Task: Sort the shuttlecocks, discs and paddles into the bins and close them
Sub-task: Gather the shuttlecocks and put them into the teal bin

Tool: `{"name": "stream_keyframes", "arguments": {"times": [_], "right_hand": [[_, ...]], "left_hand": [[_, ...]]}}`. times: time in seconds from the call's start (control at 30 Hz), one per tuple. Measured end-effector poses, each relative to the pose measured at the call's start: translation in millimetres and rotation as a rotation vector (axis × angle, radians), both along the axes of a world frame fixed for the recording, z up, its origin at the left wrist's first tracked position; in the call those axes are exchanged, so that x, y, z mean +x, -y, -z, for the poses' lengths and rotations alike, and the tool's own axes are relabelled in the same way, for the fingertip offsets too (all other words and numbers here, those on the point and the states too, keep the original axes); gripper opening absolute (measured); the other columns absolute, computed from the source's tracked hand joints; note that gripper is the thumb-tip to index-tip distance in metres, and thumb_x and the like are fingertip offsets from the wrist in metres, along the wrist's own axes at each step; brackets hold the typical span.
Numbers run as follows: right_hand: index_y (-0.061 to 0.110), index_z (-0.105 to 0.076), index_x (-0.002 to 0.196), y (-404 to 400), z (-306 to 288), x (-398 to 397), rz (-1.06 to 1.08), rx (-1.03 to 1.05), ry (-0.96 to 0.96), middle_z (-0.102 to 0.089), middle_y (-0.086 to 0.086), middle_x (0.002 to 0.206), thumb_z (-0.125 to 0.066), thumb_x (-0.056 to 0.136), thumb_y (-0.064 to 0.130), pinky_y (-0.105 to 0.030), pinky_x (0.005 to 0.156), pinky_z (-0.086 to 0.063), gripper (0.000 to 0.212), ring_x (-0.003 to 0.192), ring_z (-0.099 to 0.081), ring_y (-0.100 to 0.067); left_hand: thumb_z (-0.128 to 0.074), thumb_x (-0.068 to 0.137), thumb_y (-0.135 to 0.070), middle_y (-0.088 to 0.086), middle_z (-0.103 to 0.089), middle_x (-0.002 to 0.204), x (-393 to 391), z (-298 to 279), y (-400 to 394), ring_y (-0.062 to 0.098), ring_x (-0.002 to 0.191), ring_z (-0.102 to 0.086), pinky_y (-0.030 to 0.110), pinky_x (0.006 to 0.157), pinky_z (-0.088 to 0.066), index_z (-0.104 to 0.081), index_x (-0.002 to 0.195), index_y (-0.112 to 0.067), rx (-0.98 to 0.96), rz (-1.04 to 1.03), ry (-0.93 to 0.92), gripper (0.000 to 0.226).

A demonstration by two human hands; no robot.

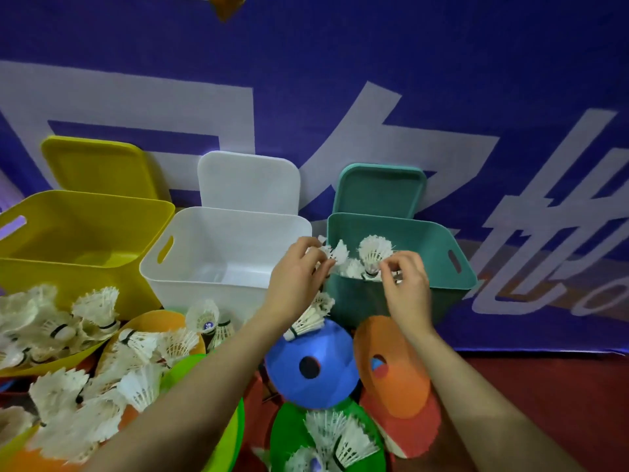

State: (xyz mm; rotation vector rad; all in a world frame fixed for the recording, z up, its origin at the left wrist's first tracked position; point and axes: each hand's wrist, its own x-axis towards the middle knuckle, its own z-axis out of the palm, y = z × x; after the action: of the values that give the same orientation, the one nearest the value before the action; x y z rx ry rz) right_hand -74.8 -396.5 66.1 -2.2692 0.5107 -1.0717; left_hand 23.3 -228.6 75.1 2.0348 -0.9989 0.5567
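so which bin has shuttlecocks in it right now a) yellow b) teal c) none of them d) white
b, white shuttlecocks sit inside the teal bin, where both hands are working; the yellow bin and white bin show only bare insides.

three bins in row against banner (442,80): left bin (78,267), middle bin (218,270) just beside it, right bin (439,284) beyond narrow gap. one lid behind each, leaning on banner: left lid (92,165), middle lid (248,180), right lid (379,190). shuttlecocks in right bin (374,250). loose shuttlecock heap (68,369) before left bin, on discs. two discs (313,366) before right bin, side by side. left hand (299,277) and right hand (405,284) over near rim of right bin.
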Motion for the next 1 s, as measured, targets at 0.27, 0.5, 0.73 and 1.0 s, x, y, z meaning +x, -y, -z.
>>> {"name": "stream_keyframes", "arguments": {"times": [0.27, 0.5, 0.73, 1.0], "right_hand": [[0.006, -0.057, 0.118, 63, -9, 26, 0.095, 0.123, -0.246, -0.043, -0.007, 0.124, -0.052, 0.093, 0.012, -0.031, 0.087, -0.044, 0.026, 0.096, -0.050, -0.017], [0.012, -0.060, 0.118, 48, 22, 17, -0.021, 0.034, -0.243, -0.051, -0.003, 0.114, -0.056, 0.090, 0.014, -0.034, 0.081, -0.047, 0.028, 0.103, -0.053, -0.019], [0.019, -0.064, 0.107, 1, 61, 0, -0.231, 0.016, -0.262, -0.054, 0.012, 0.098, -0.056, 0.090, 0.019, -0.029, 0.066, -0.047, 0.019, 0.072, -0.049, 0.003], [0.026, -0.040, 0.139, -10, 99, 13, -0.259, -0.009, -0.726, -0.049, -0.001, 0.125, -0.043, 0.097, 0.026, -0.038, 0.085, -0.047, 0.042, 0.113, -0.050, -0.021]], "left_hand": [[-0.058, 0.092, -0.024, 0.014, -0.043, 0.140, 39, -8, 87, 0.029, 0.128, -0.040, 0.029, 0.105, -0.031, -0.059, 0.120, -0.006, 0.184, 0.099, -0.152, 0.033], [-0.059, 0.088, -0.022, 0.014, -0.060, 0.117, 37, 11, 54, 0.033, 0.107, -0.054, 0.040, 0.090, -0.045, -0.062, 0.117, -0.006, 0.333, 0.070, -0.025, 0.033], [-0.042, 0.089, -0.031, 0.005, -0.062, 0.099, 4, 57, -1, 0.024, 0.085, -0.059, 0.032, 0.069, -0.051, -0.065, 0.103, -0.011, 0.351, 0.125, -0.027, 0.034], [-0.047, 0.094, -0.038, 0.007, -0.035, 0.141, -11, 100, -1, 0.026, 0.126, -0.035, 0.037, 0.098, -0.038, -0.029, 0.144, -0.024, 0.729, -0.024, -0.334, 0.055]]}}
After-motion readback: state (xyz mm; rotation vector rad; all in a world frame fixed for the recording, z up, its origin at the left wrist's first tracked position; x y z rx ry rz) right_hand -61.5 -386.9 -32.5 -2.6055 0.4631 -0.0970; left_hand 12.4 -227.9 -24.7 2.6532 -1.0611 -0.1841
